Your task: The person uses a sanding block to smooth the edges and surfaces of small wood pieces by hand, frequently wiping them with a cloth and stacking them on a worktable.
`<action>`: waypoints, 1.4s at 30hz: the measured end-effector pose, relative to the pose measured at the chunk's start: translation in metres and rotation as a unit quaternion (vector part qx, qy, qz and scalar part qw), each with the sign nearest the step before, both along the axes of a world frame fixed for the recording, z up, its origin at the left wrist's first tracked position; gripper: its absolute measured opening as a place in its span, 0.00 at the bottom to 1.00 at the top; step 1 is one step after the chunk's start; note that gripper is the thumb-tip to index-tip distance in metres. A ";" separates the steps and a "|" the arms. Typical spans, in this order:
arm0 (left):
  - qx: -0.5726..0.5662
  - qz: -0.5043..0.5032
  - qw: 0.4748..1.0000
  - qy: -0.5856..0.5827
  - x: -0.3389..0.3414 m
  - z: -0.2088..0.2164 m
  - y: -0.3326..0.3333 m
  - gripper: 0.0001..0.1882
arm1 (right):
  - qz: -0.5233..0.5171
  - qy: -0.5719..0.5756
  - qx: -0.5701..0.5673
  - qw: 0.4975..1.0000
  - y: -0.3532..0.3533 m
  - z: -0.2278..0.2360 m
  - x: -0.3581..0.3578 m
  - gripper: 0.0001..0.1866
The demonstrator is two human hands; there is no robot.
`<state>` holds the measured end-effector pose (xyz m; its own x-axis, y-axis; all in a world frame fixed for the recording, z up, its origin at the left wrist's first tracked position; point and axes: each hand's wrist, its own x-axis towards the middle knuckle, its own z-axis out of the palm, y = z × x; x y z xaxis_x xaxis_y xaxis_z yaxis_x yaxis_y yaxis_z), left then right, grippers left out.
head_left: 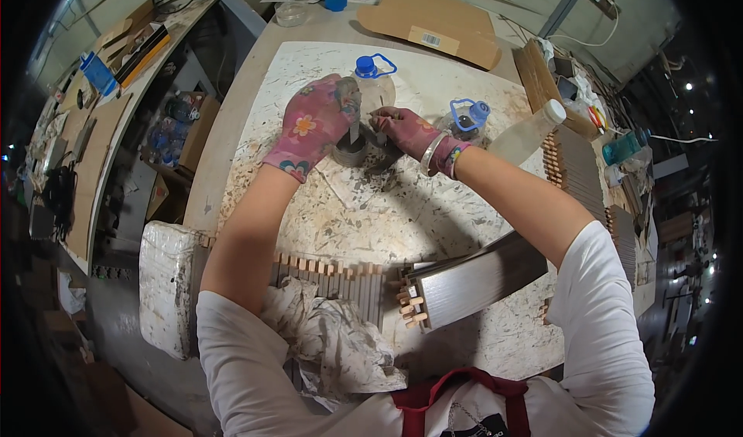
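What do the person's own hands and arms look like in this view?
The left hand wears a pinkish floral glove with an orange flower on its back. The right hand has a similar glove, dark-stained at the fingers, and a pale bangle. White sleeves end near the elbows.

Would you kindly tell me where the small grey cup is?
In the head view, the small grey cup is slightly left of centre on the stained white board, just below the left hand, with a blue-capped bottle behind it.
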<state>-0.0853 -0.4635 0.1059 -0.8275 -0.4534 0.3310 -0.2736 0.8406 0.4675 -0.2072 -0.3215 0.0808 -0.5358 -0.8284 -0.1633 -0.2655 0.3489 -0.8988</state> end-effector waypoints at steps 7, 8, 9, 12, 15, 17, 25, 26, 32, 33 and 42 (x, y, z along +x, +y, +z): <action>-0.035 0.014 0.999 0.002 0.003 -0.010 -0.011 0.17 | -0.025 -0.143 0.045 0.988 0.008 0.011 0.001 0.15; -0.037 0.019 0.999 0.020 0.005 -0.013 -0.013 0.17 | -0.037 -0.172 0.034 0.984 0.009 0.013 0.001 0.16; 0.013 0.002 1.000 0.019 0.003 -0.012 -0.010 0.16 | -0.056 -0.199 0.021 0.978 0.015 0.014 -0.002 0.16; 0.064 -0.037 0.997 0.034 0.001 -0.010 -0.004 0.15 | -0.037 -0.068 -0.007 0.997 0.005 -0.006 -0.012 0.15; -0.055 -0.058 0.994 0.075 -0.003 -0.018 0.001 0.14 | -0.026 -0.006 -0.027 0.999 0.001 -0.009 -0.002 0.16; -0.106 -0.063 0.989 0.081 -0.004 -0.022 -0.003 0.13 | -0.024 -0.042 -0.003 0.999 0.002 -0.003 0.002 0.16; -0.025 -0.080 0.992 0.093 0.001 -0.018 0.003 0.15 | 0.129 0.127 -0.152 0.972 0.016 -0.045 -0.044 0.13; -0.023 -0.094 0.991 0.091 0.004 -0.013 0.006 0.14 | 0.131 0.149 -0.140 0.970 0.011 -0.043 -0.041 0.14; -0.073 -0.073 0.986 0.134 0.000 -0.025 0.007 0.13 | 0.157 0.353 -0.272 0.882 0.007 -0.047 -0.025 0.17; -0.081 -0.064 0.986 0.131 0.001 -0.025 0.008 0.13 | 0.155 0.240 -0.215 0.934 0.011 -0.043 -0.024 0.16; -0.064 -0.060 0.995 0.051 0.002 -0.037 -0.013 0.18 | 0.079 -0.097 -0.070 0.990 0.026 -0.037 -0.038 0.15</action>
